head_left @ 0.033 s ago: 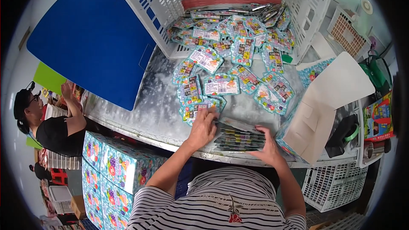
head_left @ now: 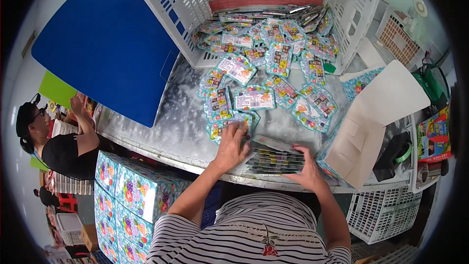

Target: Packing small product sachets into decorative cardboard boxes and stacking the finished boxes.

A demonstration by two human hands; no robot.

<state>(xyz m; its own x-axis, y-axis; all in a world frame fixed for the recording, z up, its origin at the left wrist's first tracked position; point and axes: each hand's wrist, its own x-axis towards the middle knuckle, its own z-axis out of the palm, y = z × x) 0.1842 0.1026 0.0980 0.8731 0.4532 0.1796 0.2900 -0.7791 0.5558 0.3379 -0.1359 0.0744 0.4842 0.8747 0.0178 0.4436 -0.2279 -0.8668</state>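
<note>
My left hand [head_left: 231, 147] reaches over the near edge of the scattered pouches. Its bent fingers touch a flat teal pouch [head_left: 218, 131] printed with fruit, while the thumb stands apart beside the stack. A stack of similar pouches [head_left: 274, 160] is on edge at the table's front, seen as layered rims. Around the right end of that stack curls my right hand [head_left: 309, 170], thumb on the far side and fingers nearer me. The left fingertips are partly hidden behind the knuckles.
Loose pouches [head_left: 278, 58] spill from a tipped white crate [head_left: 195, 56]. An open carton [head_left: 349, 146] lies on the right, near a black tape dispenser [head_left: 393, 156]. Printed cartons [head_left: 132, 193] are stacked left of me. A blue board [head_left: 107, 44] and another person [head_left: 71, 151] are farther left.
The fingers of my left hand have shifted slightly over the near pouch. My right hand and the stack stay in place.
</note>
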